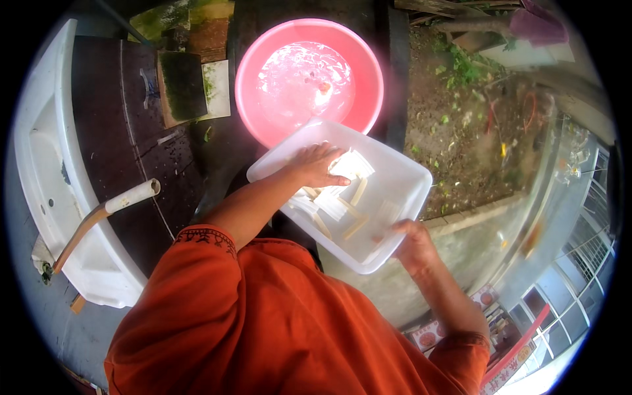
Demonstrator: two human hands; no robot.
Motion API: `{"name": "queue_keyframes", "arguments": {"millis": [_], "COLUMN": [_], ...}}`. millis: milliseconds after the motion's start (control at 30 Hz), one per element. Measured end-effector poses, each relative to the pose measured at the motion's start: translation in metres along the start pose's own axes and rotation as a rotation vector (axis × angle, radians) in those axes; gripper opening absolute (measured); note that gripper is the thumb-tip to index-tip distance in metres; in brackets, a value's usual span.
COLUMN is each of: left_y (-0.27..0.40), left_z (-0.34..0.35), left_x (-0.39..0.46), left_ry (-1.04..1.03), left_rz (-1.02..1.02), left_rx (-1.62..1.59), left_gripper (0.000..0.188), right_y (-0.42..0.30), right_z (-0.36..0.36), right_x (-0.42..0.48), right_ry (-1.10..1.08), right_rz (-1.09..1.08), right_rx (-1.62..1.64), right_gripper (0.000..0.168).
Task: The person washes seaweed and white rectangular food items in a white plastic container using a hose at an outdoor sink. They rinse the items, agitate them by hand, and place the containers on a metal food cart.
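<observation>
A white plastic tub point(395, 185) is tilted at the near edge of a round pink basin point(363, 106) that holds water and a few small bits. With its thumb and fingers, my right hand point(414, 244) grips the tub's near right wall. My left hand point(318, 165) reaches inside the tub, fingers spread, over or against white ridged pieces point(353, 163); whether it grips any is not clear. Several pale tan strips point(359, 191) lie beside and below the white pieces on the tub's bottom.
A white ceramic sink point(49, 163) stands at far left, with a bent pipe point(131, 196) reaching in front of it. Boards with green growth point(182, 86) lie left of the basin. On the right, a low concrete edge point(474, 210) borders a soil bed point(444, 148).
</observation>
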State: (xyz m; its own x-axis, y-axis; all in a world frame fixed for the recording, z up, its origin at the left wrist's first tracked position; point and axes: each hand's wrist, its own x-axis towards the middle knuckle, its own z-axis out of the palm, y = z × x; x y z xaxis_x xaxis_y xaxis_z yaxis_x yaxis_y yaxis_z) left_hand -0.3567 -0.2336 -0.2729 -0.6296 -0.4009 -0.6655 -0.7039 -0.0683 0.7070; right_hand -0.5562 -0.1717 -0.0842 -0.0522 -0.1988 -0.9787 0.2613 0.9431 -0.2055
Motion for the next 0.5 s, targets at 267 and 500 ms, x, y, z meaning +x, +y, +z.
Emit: {"name": "queue_keyframes", "arguments": {"millis": [267,500], "left_y": [-0.006,-0.010], "left_z": [0.009,0.014], "left_x": [0.003,0.008], "left_ry": [0.102,0.134], "left_rz": [0.074,0.087], "left_rx": [0.026,0.024], "left_gripper": [0.090,0.090], "right_y": [-0.010,-0.012], "right_z": [0.008,0.012], "right_x": [-0.004,-0.007], "right_ry": [0.042,0.075], "right_rz": [-0.007,0.005], "right_rx": [-0.049,-0.069], "right_gripper": [0.074,0.073]}}
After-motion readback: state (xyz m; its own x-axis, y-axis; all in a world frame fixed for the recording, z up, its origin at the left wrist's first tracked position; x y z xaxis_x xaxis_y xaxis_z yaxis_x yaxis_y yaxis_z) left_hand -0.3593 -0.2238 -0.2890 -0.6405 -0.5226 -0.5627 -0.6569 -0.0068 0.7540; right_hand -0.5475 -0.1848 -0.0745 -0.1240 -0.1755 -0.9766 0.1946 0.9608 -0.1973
